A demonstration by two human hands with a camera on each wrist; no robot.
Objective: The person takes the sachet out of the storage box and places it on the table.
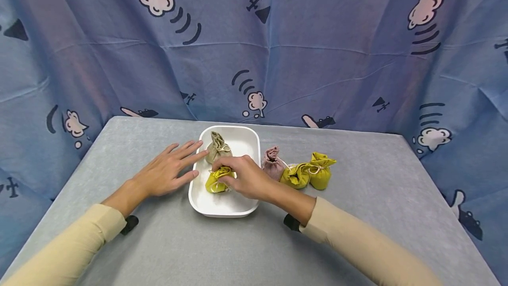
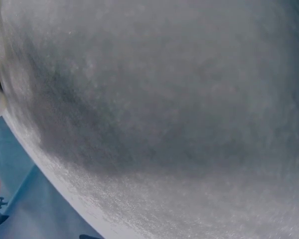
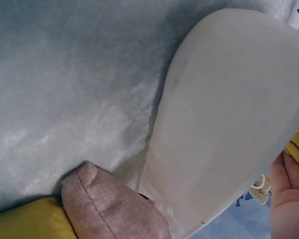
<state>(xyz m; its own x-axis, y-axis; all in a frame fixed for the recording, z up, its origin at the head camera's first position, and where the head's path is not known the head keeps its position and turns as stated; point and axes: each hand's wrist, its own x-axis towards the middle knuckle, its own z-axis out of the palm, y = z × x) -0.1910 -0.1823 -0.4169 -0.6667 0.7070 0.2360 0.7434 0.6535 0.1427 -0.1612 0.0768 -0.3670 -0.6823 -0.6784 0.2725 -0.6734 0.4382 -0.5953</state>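
A plump yellow cloth pouch [image 1: 214, 185], tied at its gathered top, is inside a white tray [image 1: 243, 206].

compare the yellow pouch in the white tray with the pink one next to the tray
The yellow pouch is inside the white tray; the pink pouch is outside, on the table. The right hand grips the yellow pouch, while no fingers hold the pink pouch. Both are cloth with gathered tops.

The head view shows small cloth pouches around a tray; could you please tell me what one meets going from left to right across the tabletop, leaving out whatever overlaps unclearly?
Left hand → white tray → pink pouch → low yellow pouch → taller yellow pouch.
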